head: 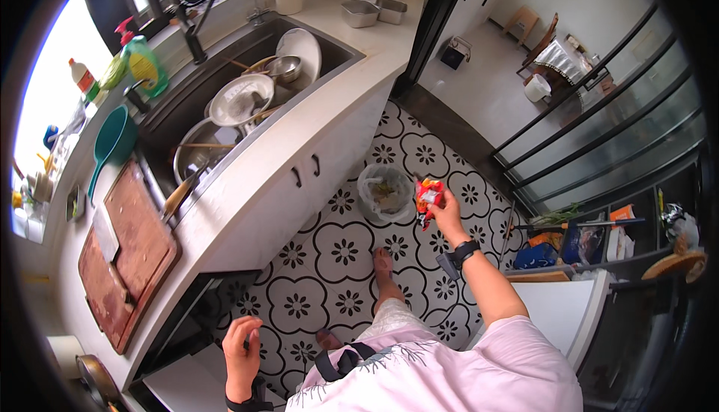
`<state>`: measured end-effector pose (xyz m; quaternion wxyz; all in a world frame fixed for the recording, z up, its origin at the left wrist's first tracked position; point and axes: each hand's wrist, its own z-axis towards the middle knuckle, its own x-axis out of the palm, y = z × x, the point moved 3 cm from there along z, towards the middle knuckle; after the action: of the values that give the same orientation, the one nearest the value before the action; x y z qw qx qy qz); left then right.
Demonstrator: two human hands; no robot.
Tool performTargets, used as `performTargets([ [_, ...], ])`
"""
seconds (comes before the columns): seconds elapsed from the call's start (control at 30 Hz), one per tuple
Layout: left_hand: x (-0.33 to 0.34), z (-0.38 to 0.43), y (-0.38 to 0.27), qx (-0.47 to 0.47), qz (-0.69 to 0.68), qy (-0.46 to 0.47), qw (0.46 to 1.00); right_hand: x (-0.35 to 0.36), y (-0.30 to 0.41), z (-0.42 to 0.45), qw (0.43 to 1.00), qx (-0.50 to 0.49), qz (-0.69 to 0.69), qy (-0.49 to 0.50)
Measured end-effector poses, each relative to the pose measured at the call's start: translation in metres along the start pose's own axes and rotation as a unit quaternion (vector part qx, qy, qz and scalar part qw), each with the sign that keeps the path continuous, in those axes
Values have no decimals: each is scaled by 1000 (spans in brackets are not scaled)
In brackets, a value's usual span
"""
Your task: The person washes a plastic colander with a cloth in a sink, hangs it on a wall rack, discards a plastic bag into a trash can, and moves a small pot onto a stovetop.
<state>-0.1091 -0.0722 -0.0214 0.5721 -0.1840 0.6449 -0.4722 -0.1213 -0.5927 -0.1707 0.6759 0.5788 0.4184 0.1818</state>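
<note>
My right hand (447,217) is closed around a crumpled red plastic wrapper (429,195) with yellow and silver parts. It is held out over the patterned floor, to the right of a waste bin (385,193) as I see it. A clear bag lines the bin, and some scraps lie at its bottom. My left hand (242,343) hangs at the lower left beside the counter, its fingers bent and nothing seen in them. Part of its palm is hidden from view.
Left of me runs a counter (314,131) with a sink (342,47) of stacked dishes. A cleaver (107,238) lies on a wooden cutting board (143,215); a knife handle (178,197) juts over the sink's edge. Shelves (601,254) stand at right, beside a barred glass door (606,114).
</note>
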Motion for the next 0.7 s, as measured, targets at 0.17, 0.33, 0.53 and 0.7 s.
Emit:
performTargets([
  [0.17, 82, 49, 23, -114, -18, 53, 992, 28, -83, 82, 983, 1, -160, 92],
  [0.33, 178, 129, 45, -129, 5, 153, 980, 54, -156, 132, 994, 24, -89, 58],
  [0.53, 329, 213, 104, -90, -49, 235, 967, 88, -244, 176, 989, 138, 37, 50],
  [0.7, 444, 249, 153, 15, 37, 313, 949, 117, -351, 191, 990, 127, 36, 43],
])
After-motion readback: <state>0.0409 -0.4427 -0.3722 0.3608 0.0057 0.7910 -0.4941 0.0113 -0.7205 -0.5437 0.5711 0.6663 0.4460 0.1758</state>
